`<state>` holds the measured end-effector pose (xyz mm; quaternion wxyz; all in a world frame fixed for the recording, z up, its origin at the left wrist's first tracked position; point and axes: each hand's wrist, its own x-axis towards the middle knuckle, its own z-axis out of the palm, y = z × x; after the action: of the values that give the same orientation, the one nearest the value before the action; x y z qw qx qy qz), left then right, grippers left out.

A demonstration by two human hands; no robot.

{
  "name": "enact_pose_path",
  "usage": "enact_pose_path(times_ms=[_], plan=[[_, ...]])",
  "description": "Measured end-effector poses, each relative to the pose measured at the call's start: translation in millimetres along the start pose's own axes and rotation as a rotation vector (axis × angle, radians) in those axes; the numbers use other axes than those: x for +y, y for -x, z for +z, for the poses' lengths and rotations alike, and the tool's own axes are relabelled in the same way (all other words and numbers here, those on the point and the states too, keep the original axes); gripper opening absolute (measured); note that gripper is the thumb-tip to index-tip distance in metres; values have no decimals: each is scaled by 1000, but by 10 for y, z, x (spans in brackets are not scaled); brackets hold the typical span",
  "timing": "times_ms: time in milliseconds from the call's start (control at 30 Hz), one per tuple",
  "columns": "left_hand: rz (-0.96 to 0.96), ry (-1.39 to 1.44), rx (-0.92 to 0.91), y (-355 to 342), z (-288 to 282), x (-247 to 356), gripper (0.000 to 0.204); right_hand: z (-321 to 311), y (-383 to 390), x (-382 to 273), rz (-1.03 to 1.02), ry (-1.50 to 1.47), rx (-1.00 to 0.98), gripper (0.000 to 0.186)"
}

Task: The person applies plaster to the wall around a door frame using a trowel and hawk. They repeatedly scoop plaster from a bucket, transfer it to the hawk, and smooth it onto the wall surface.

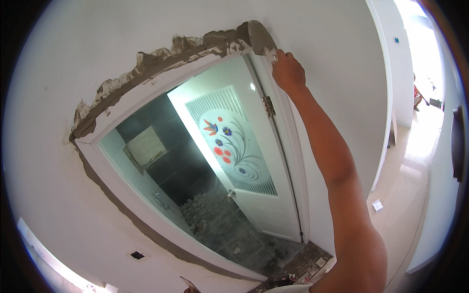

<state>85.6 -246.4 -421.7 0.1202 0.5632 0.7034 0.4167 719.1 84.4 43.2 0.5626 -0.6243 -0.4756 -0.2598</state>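
My right hand point(289, 71) is raised at the upper right corner of the doorway, fingers closed on a trowel point(261, 39) whose blade is against the rough grey mortar band point(220, 38) above the white door frame point(84, 149). My left hand point(188, 290) shows only slightly at the lower edge, closed on a flat tool point(190, 284), mostly out of view. The open white door point(264, 215) has a frosted panel with painted flowers and a bird, and a hinge point(269, 106) below my right hand.
Beyond the door is a dark-tiled room point(161, 171) with rubble on its floor. Debris point(315, 261) lies at the threshold. A recessed wall box point(138, 255) is at lower left. A pale-floored corridor point(403, 176) runs right, with a small white object point(377, 205) and a crouching person point(418, 97).
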Motion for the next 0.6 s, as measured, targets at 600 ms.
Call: enact_pose_path(times_ms=[600], plan=[[2,132,6,-105,55,305,45,-363,52,-46,87,-508,-359,46]])
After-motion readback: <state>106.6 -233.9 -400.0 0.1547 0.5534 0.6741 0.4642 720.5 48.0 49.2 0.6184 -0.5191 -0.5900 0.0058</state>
